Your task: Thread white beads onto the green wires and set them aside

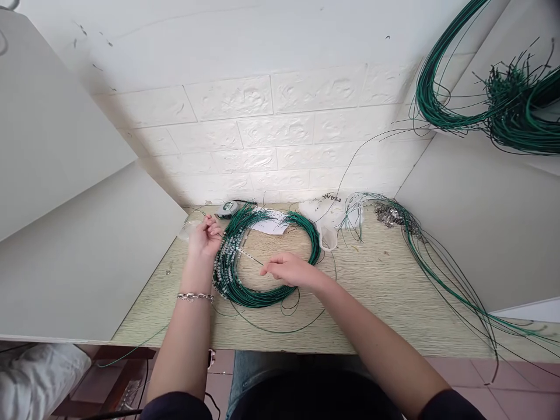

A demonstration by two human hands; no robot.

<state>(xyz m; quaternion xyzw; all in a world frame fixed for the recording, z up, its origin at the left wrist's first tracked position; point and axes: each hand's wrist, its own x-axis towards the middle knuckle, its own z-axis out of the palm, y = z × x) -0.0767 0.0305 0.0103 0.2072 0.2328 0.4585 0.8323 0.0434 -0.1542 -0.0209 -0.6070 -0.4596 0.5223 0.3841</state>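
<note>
On the table a large coil of thin green wires (315, 245) lies in a loop, its left side dense with small white and dark beads (227, 262). My right hand (289, 271) is over the middle of the loop, fingers pinched on a beaded wire (250, 255) that runs up and left across the coil. At the coil's upper left, my left hand (206, 236) is raised with curled fingertips. It appears to grip the same wire's other stretch, though the wire is hard to follow there.
Behind the coil are a tape measure (227, 209), a white paper (273, 223) and a plastic bag (354, 209). Small metal pieces (389, 216) and loose green wires (441, 286) lie right. More wire bundles (459, 119) hang upper right. Grey panels (87, 251) flank the table; a brick-patterned wall (258, 134) closes the back.
</note>
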